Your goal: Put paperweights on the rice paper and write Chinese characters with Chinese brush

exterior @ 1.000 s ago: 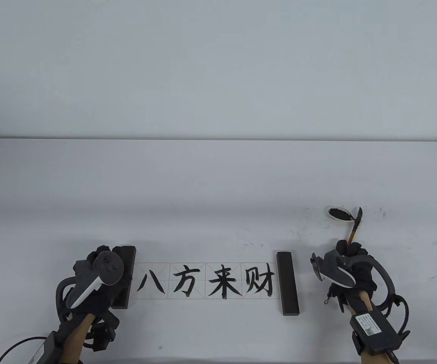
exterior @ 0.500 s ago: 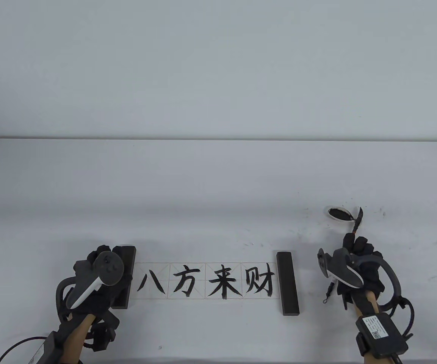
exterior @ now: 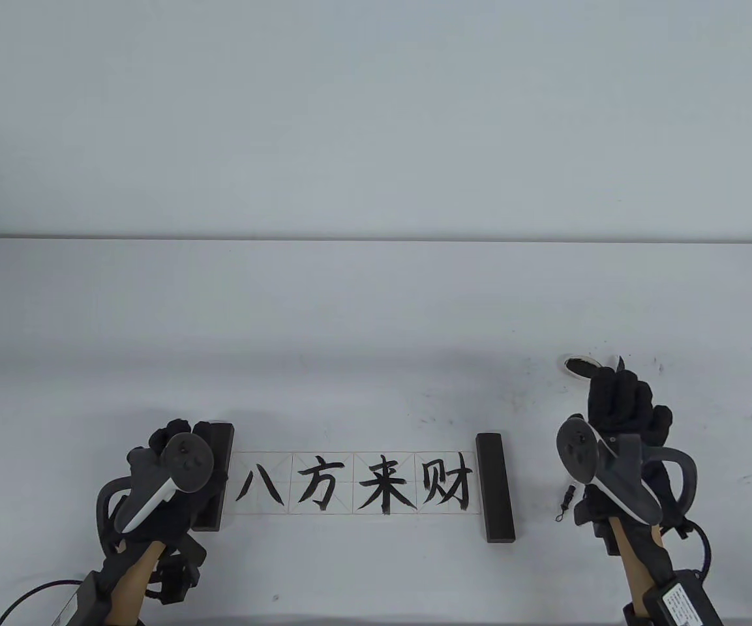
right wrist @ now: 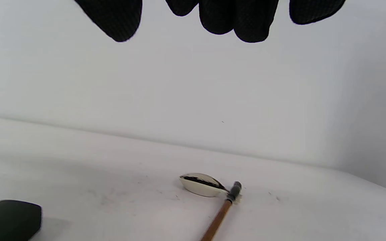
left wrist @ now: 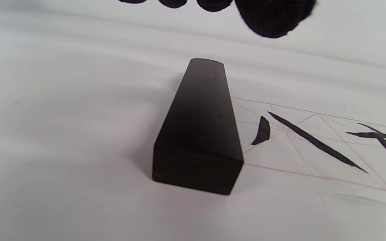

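Your rice paper (exterior: 356, 482) lies across the lower middle of the table view, with four black characters brushed into its red grid. A dark paperweight (exterior: 495, 487) sits on its right end, standing clear of both hands. The other paperweight (exterior: 218, 456) holds down the left end, at the lower left of the frame. Your left hand (exterior: 167, 476) covers it there. In the left wrist view that block (left wrist: 198, 134) fills the centre, and your fingertips (left wrist: 273, 16) hang above its far end without closing round it, so the hand is relaxed.

Your right hand (exterior: 620, 407) is at the lower right of the table view, with fingers stretched forward over the ink dish (exterior: 578, 363). Only the dark tip of the brush (exterior: 621, 362) pokes out past your knuckles there. The right wrist view shows it better. The brush (right wrist: 221, 214) lies on the table (right wrist: 79, 167) near the bottom centre, its head against the dish (right wrist: 202, 184). Your fingers (right wrist: 243, 20) hover at the top edge, released and holding nothing. The end of the right paperweight (right wrist: 8, 219) shows at the bottom left corner.
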`<state>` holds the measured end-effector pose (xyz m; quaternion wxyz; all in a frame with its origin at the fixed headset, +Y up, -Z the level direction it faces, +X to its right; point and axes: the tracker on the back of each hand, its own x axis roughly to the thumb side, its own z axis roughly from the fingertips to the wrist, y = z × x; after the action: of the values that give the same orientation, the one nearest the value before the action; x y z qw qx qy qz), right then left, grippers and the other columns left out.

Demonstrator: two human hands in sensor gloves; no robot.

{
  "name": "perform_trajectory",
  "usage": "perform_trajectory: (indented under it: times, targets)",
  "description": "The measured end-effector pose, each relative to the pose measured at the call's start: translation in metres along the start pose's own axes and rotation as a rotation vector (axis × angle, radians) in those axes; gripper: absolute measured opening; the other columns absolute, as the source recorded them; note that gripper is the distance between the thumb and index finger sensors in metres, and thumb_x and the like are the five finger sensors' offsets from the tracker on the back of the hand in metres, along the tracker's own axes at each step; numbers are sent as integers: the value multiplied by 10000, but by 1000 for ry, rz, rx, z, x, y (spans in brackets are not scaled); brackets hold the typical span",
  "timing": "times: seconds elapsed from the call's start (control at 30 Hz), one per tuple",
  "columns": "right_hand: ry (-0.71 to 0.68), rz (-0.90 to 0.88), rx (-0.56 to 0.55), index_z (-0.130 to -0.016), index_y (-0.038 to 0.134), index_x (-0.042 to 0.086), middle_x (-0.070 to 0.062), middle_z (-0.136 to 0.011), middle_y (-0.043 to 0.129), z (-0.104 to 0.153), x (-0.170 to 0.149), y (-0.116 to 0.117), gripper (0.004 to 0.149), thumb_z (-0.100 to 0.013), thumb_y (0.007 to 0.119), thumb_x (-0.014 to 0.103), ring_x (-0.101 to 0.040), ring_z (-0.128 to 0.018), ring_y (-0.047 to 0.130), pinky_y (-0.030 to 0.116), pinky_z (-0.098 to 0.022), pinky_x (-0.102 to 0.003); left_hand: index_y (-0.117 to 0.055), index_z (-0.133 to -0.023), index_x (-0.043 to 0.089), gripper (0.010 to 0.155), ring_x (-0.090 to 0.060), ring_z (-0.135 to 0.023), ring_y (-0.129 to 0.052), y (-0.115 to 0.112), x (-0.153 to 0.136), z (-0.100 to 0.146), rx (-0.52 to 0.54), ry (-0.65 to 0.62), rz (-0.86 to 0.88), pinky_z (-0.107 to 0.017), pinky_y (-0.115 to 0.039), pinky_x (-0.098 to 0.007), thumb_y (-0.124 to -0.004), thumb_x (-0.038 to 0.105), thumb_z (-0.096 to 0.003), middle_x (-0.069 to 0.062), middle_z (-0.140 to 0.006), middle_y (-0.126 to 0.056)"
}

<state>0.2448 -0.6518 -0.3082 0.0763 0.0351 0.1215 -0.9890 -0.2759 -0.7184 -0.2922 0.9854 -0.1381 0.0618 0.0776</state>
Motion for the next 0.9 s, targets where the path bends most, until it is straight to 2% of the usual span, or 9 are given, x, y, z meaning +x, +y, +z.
perform_trajectory:
  times: [0.1, 0.3, 0.53, 0.9]
  targets:
    - [-51, -84, -46, -1127, 287, -16, -351, -1134, 333, 13, 18, -6, 747, -586, 640, 356, -563, -1024, 418, 439, -661, -751, -172, -1197, 362, 798, -372, -1198, -99, 1, 3, 2, 28, -11, -7, -830, -107, -592, -593, 516, -536, -42, -1278, -90]
    - [-109, -187, -64, -1131, 285, -1, -331, -1144, 311, 23, 38, 11, 741, -590, 632, 368, -551, -1037, 389, 426, -664, -756, -139, -1190, 379, 803, -359, -1202, -79, 2, 7, 5, 65, -37, -12, -830, -95, -598, -583, 526, -536, -22, -1275, -60]
    - [-133, -134, -61, -1126, 306, 3, -310, -1145, 331, 22, 33, 29, 739, -583, 636, 379, -533, -1039, 407, 432, -663, -750, -129, -1187, 389, 804, -355, -1205, -72, 1, 9, 5, 64, -70, -2, -833, -91, -596, -581, 529, -536, -23, -1276, -50]
    - [-159, -129, -18, -1124, 328, 3, -311, -1143, 346, 21, 33, 34, 727, -583, 636, 378, -531, -1037, 420, 433, -664, -748, -127, -1187, 386, 805, -359, -1205, -76, -1, 10, 4, 58, -73, -2, -833, -94, -598, -582, 527, -537, -17, -1276, -53]
